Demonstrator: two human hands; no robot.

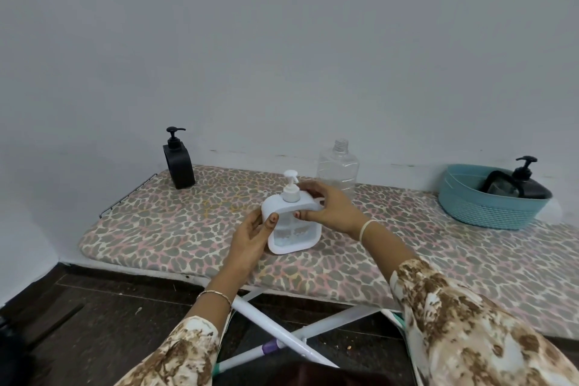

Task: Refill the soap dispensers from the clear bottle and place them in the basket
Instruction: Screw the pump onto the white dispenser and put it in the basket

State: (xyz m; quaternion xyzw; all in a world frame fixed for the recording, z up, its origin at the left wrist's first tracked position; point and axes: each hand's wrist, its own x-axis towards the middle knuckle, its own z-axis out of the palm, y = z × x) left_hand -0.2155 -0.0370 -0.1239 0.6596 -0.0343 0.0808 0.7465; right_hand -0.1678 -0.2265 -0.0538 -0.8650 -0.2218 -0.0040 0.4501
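White dispenser [293, 222] is being held above the middle of the desk [156, 229], over the leopard-print cover. It is standing nearly upright, long axis vertical, top leaning slightly toward 11 o'clock. Pump nozzle is pointing toward 3 o'clock. Flat clear front panel is facing the camera.

Left hand [250, 236] is gripping the dispenser's lower left edge, thumb pressing on the front face, fingers wrapping behind, palm turned to the right. Left forearm is coming up from 6 o'clock, thin bracelet at the wrist. Right hand [332, 208] is clasping the dispenser's upper right shoulder, fingers curling over the top, thumb tucking under at the front. Right forearm is coming in from 4 o'clock, pale band at the wrist. Both sleeves are showing a brown-and-cream print.

Dispenser is looking squarish with rounded corners, white frame, see-through window, white pump on top. Some clear liquid is sitting in the lower part.

Clear bottle [338, 171] is standing upright, uncapped, just behind the right hand at 12 o'clock. Black dispenser [178, 163] is standing at 10 o'clock near the desk's far left corner. Blue basket [488, 208] is sitting at 3 o'clock, holding another black dispenser [529, 183] leaning inside.
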